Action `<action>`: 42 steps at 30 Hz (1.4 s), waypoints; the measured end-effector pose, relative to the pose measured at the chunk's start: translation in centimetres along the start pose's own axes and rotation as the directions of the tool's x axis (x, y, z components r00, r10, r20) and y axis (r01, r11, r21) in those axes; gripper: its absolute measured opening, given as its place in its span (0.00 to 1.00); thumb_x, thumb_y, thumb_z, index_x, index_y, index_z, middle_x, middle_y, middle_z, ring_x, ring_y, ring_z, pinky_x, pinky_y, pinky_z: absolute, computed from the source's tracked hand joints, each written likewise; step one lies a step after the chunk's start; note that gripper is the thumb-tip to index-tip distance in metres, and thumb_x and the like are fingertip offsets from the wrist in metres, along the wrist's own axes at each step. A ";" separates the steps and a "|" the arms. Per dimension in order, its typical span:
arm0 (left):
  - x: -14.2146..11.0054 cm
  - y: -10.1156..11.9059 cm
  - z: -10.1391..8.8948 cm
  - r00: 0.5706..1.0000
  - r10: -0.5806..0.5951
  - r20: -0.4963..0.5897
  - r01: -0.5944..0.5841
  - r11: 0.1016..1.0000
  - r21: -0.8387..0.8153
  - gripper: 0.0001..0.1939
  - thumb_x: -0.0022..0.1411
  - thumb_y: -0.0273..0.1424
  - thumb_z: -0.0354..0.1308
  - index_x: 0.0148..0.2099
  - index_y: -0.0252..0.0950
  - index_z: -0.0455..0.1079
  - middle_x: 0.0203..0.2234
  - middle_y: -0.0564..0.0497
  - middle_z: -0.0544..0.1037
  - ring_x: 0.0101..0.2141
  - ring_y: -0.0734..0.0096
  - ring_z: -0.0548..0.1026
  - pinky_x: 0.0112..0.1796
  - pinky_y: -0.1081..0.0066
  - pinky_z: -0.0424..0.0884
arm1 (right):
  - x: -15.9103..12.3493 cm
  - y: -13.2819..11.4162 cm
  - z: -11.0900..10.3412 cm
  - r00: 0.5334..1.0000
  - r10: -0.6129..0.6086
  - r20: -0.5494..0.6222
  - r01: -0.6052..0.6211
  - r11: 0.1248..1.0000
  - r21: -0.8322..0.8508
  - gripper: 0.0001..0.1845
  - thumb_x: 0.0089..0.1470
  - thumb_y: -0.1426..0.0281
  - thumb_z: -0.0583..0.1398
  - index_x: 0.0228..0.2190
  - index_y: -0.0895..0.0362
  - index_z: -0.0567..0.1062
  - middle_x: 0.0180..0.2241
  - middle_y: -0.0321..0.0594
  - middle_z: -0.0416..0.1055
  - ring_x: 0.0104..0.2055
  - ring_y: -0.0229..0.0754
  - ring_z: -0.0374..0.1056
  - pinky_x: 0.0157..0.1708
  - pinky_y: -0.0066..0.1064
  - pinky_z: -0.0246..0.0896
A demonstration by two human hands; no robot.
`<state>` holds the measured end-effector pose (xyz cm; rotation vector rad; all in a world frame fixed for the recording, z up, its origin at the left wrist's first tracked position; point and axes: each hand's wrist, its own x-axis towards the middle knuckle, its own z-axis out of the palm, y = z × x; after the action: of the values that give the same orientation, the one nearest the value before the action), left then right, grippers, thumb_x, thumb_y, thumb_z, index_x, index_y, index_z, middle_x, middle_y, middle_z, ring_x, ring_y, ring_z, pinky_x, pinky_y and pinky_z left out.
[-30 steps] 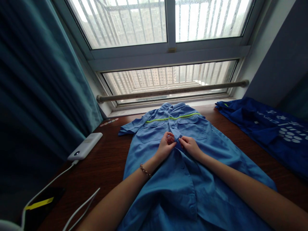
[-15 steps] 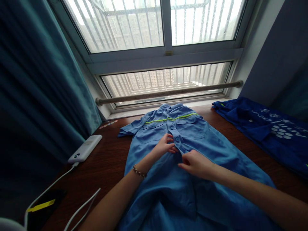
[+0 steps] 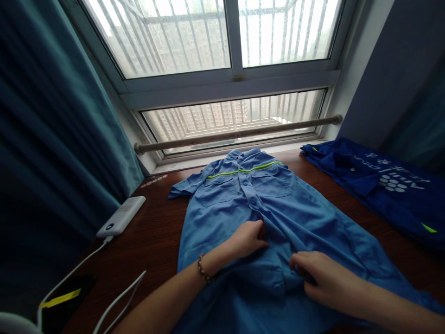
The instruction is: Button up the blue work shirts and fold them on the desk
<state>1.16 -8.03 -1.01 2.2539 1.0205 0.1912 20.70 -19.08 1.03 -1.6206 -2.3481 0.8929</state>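
A light blue short-sleeved shirt (image 3: 222, 190) lies front up, collar toward the window, with a yellow-green stripe across its chest. Its upper buttons are fastened down the middle. My left hand (image 3: 247, 239), wearing a braided bracelet (image 3: 204, 268), is closed on the shirt's front edge just below the fastened buttons. Lower and to the right, my right hand (image 3: 321, 278) pinches the other front panel. Between the two hands the cloth is pulled into folds. The fingertips of both hands are partly hidden.
On the dark wooden table (image 3: 156, 222), a white power bank (image 3: 121, 215) with a white cable (image 3: 74, 271) stands left. A folded dark blue garment (image 3: 378, 185) with white print lies right. A blue curtain (image 3: 86, 116) hangs left; a horizontal rail (image 3: 236, 134) crosses the window.
Both hands have moved down the shirt front, and the right one also went rightward. My left fingers have closed on the cloth. The view has shifted slightly.
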 end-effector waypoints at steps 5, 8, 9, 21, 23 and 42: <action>0.8 -1.8 1.0 0.999 -0.019 -0.035 0.012 0.980 -0.200 0.13 0.43 0.33 0.63 0.32 0.34 0.67 0.23 0.55 0.70 0.25 0.74 0.67 0.24 0.77 0.59 | -1.4 0.2 -5.5 1.000 -0.028 -0.015 0.030 0.991 0.130 0.13 0.38 0.81 0.50 0.25 0.57 0.70 0.26 0.34 0.65 0.29 0.36 0.61 0.29 0.25 0.52; 0.8 -2.3 1.5 0.999 -0.027 -0.044 0.011 0.945 -0.327 0.11 0.44 0.33 0.61 0.31 0.33 0.68 0.23 0.55 0.70 0.24 0.75 0.66 0.24 0.77 0.59 | -2.9 0.2 -7.8 0.987 -0.080 0.139 0.056 0.984 0.168 0.16 0.38 0.81 0.52 0.29 0.56 0.72 0.30 0.35 0.68 0.34 0.38 0.63 0.33 0.25 0.55; 0.7 -2.3 1.6 0.998 -0.026 -0.061 0.003 0.936 -0.351 0.11 0.45 0.32 0.61 0.31 0.32 0.68 0.23 0.55 0.70 0.24 0.75 0.66 0.24 0.77 0.59 | -3.2 0.1 -8.2 0.970 -0.105 0.218 0.069 0.983 0.168 0.17 0.39 0.81 0.52 0.30 0.55 0.73 0.31 0.35 0.69 0.35 0.38 0.64 0.33 0.25 0.55; -0.4 -0.9 1.8 0.965 -0.021 -0.262 -0.021 0.987 -0.157 0.04 0.49 0.30 0.56 0.28 0.34 0.68 0.21 0.54 0.72 0.24 0.75 0.68 0.26 0.76 0.60 | 6.0 -1.3 -1.8 0.982 0.044 -0.183 -0.046 0.999 -0.009 0.15 0.49 0.60 0.55 0.28 0.59 0.70 0.27 0.41 0.69 0.29 0.40 0.63 0.26 0.28 0.52; -0.8 -0.8 1.3 0.966 -0.034 -0.258 -0.005 0.989 -0.148 0.04 0.49 0.30 0.56 0.28 0.34 0.67 0.22 0.53 0.72 0.25 0.74 0.68 0.27 0.75 0.60 | 7.6 -1.0 -0.6 0.985 0.065 -0.161 -0.083 0.991 -0.106 0.10 0.45 0.64 0.57 0.25 0.59 0.70 0.25 0.41 0.68 0.27 0.40 0.62 0.23 0.28 0.48; -0.5 -1.5 2.3 0.988 -0.156 0.000 0.111 0.701 -0.704 0.04 0.48 0.27 0.55 0.29 0.33 0.64 0.21 0.54 0.71 0.22 0.73 0.72 0.25 0.73 0.67 | 10.4 2.1 1.7 0.987 0.133 -0.085 -0.011 0.595 0.804 0.18 0.43 0.56 0.60 0.23 0.59 0.64 0.14 0.28 0.58 0.14 0.29 0.52 0.15 0.23 0.43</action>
<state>0.73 -8.78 -3.67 1.4693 0.9265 0.4989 17.45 -9.97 -3.66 -1.2927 -1.3897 1.5079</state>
